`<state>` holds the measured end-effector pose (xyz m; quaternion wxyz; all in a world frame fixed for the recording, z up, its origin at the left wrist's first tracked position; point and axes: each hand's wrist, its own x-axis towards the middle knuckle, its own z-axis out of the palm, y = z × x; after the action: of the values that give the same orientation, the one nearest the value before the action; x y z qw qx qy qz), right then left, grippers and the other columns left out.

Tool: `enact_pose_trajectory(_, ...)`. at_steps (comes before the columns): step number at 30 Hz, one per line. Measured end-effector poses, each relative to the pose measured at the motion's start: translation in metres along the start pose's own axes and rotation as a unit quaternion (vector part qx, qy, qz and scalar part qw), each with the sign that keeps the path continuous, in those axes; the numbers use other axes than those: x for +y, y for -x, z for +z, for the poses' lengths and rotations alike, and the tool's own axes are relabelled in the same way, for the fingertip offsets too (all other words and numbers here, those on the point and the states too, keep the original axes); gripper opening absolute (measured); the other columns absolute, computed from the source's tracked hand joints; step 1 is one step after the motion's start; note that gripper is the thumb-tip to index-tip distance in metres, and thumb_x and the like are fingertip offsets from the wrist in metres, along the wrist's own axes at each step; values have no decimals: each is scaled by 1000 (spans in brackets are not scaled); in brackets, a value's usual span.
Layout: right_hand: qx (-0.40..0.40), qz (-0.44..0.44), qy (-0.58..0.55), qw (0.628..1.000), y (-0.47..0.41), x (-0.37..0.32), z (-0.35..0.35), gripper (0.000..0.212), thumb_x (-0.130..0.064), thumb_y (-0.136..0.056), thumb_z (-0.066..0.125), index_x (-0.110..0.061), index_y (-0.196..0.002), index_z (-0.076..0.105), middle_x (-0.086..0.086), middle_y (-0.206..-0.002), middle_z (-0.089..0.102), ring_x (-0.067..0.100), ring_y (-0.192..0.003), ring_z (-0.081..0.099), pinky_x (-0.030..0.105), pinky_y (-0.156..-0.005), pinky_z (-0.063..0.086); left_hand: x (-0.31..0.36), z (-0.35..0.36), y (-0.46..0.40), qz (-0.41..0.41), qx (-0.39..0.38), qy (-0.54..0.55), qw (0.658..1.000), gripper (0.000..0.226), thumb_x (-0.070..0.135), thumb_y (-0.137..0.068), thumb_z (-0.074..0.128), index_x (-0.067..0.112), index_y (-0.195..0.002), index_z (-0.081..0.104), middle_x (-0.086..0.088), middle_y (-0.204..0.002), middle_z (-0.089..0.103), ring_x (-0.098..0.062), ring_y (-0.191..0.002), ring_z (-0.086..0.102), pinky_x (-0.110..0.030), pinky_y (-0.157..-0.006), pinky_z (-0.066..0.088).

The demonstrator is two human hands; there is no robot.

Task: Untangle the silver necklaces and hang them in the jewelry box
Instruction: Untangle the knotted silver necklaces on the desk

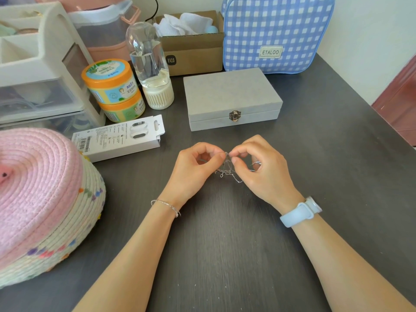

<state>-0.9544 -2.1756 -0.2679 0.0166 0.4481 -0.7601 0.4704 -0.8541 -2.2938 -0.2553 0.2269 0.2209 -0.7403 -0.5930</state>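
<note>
- Silver necklaces (227, 171) were in the centre of the frame, a small tangled clump of thin chain held just above the dark table (225, 244), between the two hands.
- The left hand (193, 167) pinched the top of the clump with its thumb and forefinger pressed together on the chain; the other fingers were curled in.
- The right hand (263, 167) pinched the same knot from the other side, its fingers (235, 159) closed on the chain, and one strand seemed to run over a lower finger.
- The fingertips of both hands almost touched, and loose loops hung below them; I could not tell whether the loops touched the table.
- The jewelry box (231, 99), grey, stood closed in the upper middle of the frame, behind the hands, with its metal clasp (234, 115) fastened.
- In my judgement the step in hand was the untangling, still at an early stage, because the chains were one clump and nothing was hung.
- The next move would call for a gentle pull apart at the knot, without force, since such fine chain can tighten or break; later the clasp must be opened.
</note>
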Motion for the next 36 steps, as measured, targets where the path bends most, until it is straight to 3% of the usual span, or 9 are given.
enact_pose_trajectory(4,-1,2,7,1000,0,0,1,11,-30,-79,57,-23,-78,66,-19,-79,50,-12,-71,50,20,-58,33,0,0,2,17,-17,-21,999,19,12,-84,64,25,-72,64,2,-80,61,-5,-72,52,-14,-69,43)
enact_pose_trajectory(11,5,-5,38,999,1,0,2,5,-25,-78,57,-22,-77,60,-18,-77,47,-11,-69,47,19,-56,35,-1,3,3,49,-10,-76,996,24,7,-85,62,26,-70,60,8,-76,56,0,-67,50,-12,-64,39)
enact_pose_trajectory(17,13,-17,44,999,1,-1,0,2,-20,-76,57,-21,-75,58,-16,-76,47,-11,-70,47,17,-56,35,-4,4,1,66,41,-88,993,28,1,-81,61,24,-65,56,6,-72,55,-4,-63,50,-18,-62,41)
enact_pose_trajectory(22,30,12,14,999,-3,3,-4,4,-22,-77,53,-24,-74,55,-17,-75,50,-1,-69,49,25,-59,40,-4,-1,-2,47,99,-61,992,28,0,-82,58,24,-67,55,6,-76,56,-2,-65,49,-14,-63,41)
enact_pose_trajectory(25,21,3,11,1000,-2,3,-2,6,-30,-79,54,-26,-80,59,-19,-75,52,4,-62,47,23,-57,39,-2,0,-1,42,67,-49,996,27,3,-85,58,23,-67,57,7,-75,56,0,-63,48,-10,-62,38)
enact_pose_trajectory(28,4,-5,12,1000,0,0,1,12,-33,-82,55,-26,-86,63,-23,-72,52,-4,-60,49,21,-57,34,-2,3,1,59,34,-55,996,28,3,-85,60,25,-68,58,8,-74,55,1,-62,48,-10,-62,37)
enact_pose_trajectory(31,-10,-12,16,1000,1,-2,1,10,-27,-82,57,-22,-83,66,-21,-70,53,-10,-64,50,16,-56,30,-3,3,2,73,17,-64,995,28,2,-84,60,26,-69,59,8,-75,56,-1,-65,50,-13,-64,39)
enact_pose_trajectory(36,-37,1,11,999,1,-2,1,10,-27,-80,54,-22,-77,62,-19,-65,53,-4,-62,50,18,-56,30,-2,3,3,81,7,-72,994,27,2,-84,60,24,-70,60,7,-76,56,-2,-67,50,-15,-64,41)
